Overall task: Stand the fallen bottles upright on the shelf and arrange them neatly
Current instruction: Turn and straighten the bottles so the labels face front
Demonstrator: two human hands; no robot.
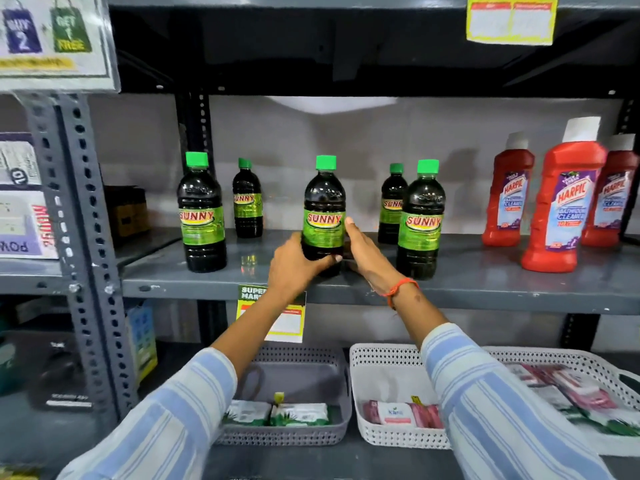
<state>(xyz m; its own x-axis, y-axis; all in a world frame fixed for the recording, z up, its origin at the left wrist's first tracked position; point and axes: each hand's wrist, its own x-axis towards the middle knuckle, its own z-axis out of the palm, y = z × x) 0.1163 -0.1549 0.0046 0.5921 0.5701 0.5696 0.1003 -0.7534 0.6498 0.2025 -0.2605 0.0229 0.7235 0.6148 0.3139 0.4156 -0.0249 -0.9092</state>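
Two blue-and-white striped sleeves (180, 410) fill the bottom of the view, reaching forward toward a grey metal shelf (485, 289). The left hand (294, 268) is wrapped around the lower body of the middle Sunny bottle (323, 216), fingers curled across its front near the base. The right hand (367, 251) presses flat against the bottle's right side, fingers extended upward along the label, with an orange thread band (398, 289) on the wrist. This dark bottle with a green cap stands upright near the shelf's front edge, held between both hands.

Four more dark bottles stand upright on the same shelf. The left front bottle (202, 216) is well apart from the held one. The left rear bottle (247, 200) stands farther back between them. The right front bottle (420, 223) stands just beside the right hand, and the right rear bottle (393, 206) is partly hidden behind it.

At the right end of the shelf stand three red Harpic bottles (564, 206) with white caps, one forward and two behind.

A yellow price tag (287, 323) hangs from the shelf edge behind the left forearm. On the shelf below sit a grey basket (332, 420) and a white basket (363, 393), each holding small packets.
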